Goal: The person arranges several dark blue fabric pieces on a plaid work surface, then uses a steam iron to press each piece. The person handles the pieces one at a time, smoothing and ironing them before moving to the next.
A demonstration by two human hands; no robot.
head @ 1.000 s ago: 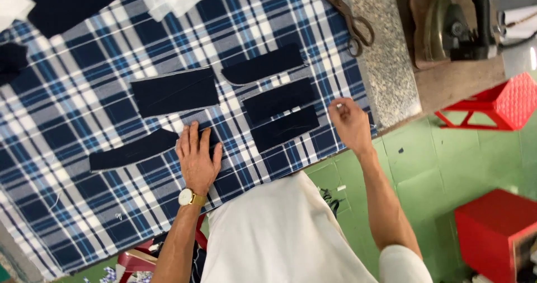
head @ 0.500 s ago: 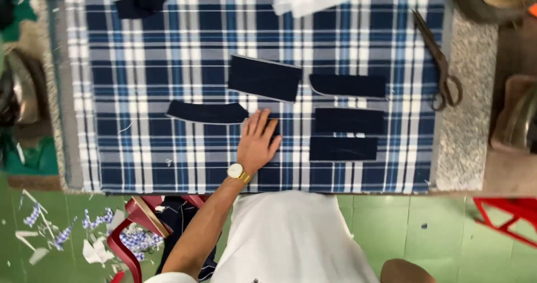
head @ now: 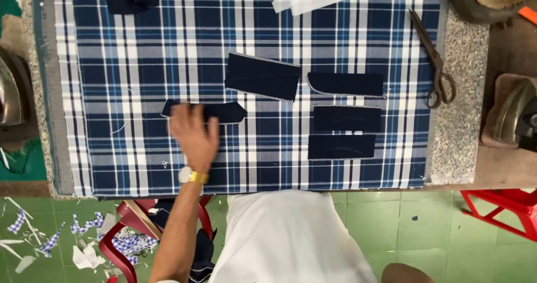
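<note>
Surface: plaid cloth (head: 140, 65) covers your worktable.
Left hand (head: 193, 132): fingers spread flat, pressing the long navy strip (head: 226, 112).
Right hand: out of view.
Nearby: scissors (head: 433, 59).

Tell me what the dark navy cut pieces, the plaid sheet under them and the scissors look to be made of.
Dark navy cut pieces: matte woven cloth, probably, with pale cut edges.
Blue-and-white plaid sheet: woven fabric, lying flat with loose threads on it.
Long scissors: dull brownish metal, apparently tarnished or rusted.
The left hand rests on the long pointed navy strip, which looks like the same cloth.
</note>
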